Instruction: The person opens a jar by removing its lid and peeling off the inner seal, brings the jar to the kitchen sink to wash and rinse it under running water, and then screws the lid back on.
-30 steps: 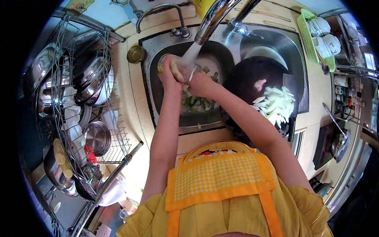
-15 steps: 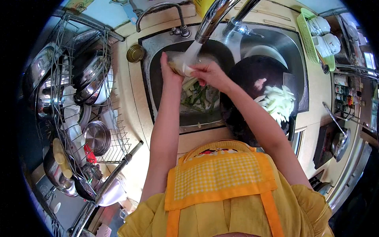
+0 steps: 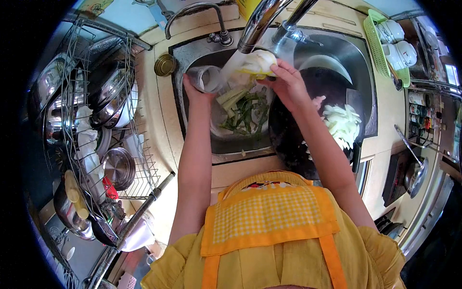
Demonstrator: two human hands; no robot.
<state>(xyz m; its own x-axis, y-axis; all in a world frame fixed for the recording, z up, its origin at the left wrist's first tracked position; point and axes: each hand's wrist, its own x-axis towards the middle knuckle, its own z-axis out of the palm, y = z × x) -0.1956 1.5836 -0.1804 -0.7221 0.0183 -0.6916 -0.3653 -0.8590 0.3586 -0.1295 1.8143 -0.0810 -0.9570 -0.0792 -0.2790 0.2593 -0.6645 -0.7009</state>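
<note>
My left hand [image 3: 196, 90] is wrapped round a clear jar [image 3: 206, 78], its mouth turned right over the left sink basin [image 3: 231, 150]. Between the fingers of my right hand [image 3: 290, 84] is a limp white and yellow piece [image 3: 260, 62], possibly a leafy vegetable; its kind is not certain. This piece is under the tap [image 3: 246, 43], where water sprays. Pale stalks [image 3: 233, 98] and dark green leaves [image 3: 245, 115] lie below in the basin.
A round black board [image 3: 293, 139] bridges the right basin, carrying sliced white vegetable [image 3: 342, 126] and a broad blade [image 3: 352, 96]. A brass-coloured lid [image 3: 165, 65] lies left of the sink. The wire rack [image 3: 139, 168] holds pots. Bowls [image 3: 398, 54] sit in a green basket [image 3: 373, 38].
My hands have moved apart. The white and yellow piece has come up and right with my right hand, away from the jar. The jar has shifted slightly left.
</note>
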